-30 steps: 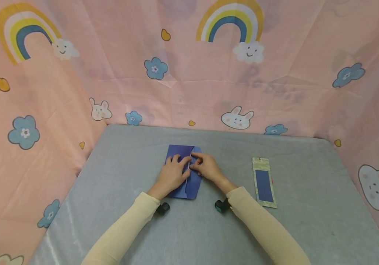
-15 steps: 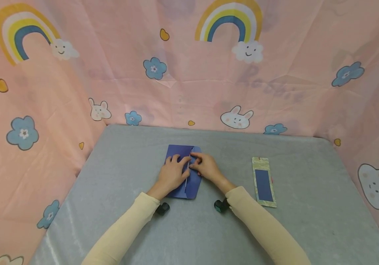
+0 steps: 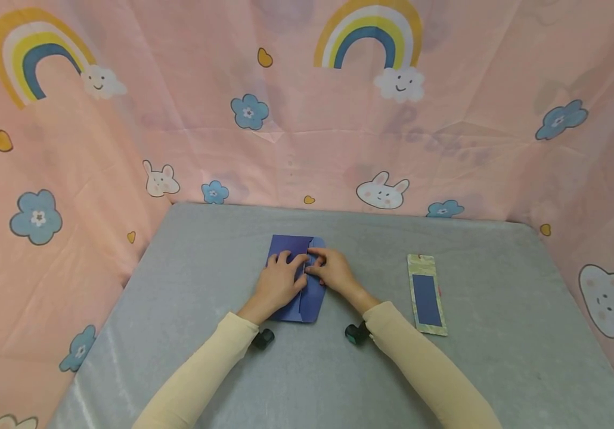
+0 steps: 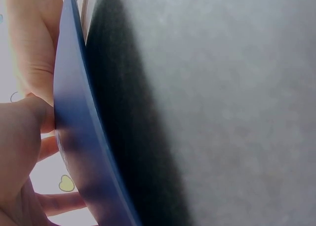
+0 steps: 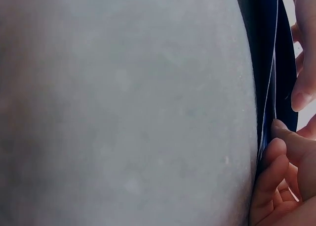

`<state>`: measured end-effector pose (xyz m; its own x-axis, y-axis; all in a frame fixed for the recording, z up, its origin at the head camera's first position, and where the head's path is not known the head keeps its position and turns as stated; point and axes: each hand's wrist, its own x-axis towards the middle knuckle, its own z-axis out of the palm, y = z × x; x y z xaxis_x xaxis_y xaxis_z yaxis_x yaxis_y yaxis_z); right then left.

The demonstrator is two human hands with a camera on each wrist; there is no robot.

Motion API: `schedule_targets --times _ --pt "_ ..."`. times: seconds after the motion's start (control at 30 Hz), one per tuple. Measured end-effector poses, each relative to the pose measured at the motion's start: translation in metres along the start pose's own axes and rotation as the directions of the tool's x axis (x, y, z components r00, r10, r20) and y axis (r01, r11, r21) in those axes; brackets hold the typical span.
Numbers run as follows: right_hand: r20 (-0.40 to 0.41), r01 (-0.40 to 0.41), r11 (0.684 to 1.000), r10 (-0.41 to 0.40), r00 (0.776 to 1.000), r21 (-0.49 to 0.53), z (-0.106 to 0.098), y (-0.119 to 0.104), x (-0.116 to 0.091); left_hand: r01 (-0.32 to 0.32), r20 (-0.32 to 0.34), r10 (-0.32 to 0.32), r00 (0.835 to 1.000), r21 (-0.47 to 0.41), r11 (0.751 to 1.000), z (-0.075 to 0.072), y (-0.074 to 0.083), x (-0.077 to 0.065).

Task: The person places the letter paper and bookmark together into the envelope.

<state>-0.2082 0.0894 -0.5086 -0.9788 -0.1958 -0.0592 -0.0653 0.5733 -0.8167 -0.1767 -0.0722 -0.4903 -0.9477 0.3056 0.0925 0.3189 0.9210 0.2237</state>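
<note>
A blue envelope [image 3: 291, 244] lies near the middle of the table, its flap [image 3: 313, 298] folded out to the right. My left hand [image 3: 277, 283] rests on its body with spread fingers, thumb near the opening. At the opening, my right hand [image 3: 338, 271] pinches the edge with bent thumb and fingers. Seen from the left wrist, the envelope [image 4: 81, 112] is edge-on and slightly bowed above the cloth, with the left hand [image 4: 17, 157] beside it. In the right wrist view, curled fingers of the right hand [image 5: 291, 176] meet the thin edges. The envelope's inside is hidden.
A long pale green piece with a dark blue panel [image 3: 427, 298] lies to the right on the grey cloth-covered table [image 3: 221, 238]. A pink printed curtain [image 3: 296, 149] stands behind and on both sides. Dark wrist cameras [image 3: 357, 332] sit under the cuffs.
The white sliver along the envelope's opening has grown thinner. Both hands stay in almost the same place, the right shifting very slightly left.
</note>
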Motion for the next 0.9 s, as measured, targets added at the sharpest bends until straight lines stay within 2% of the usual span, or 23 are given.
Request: schedule_targets --times 0.9 --pt "-0.029 0.031 0.999 -0.032 0.999 -0.02 0.0012 -0.0012 -0.0012 -0.008 -0.006 0.008 1.0 0.006 1.0 0.0016 -0.0008 -0.0009"
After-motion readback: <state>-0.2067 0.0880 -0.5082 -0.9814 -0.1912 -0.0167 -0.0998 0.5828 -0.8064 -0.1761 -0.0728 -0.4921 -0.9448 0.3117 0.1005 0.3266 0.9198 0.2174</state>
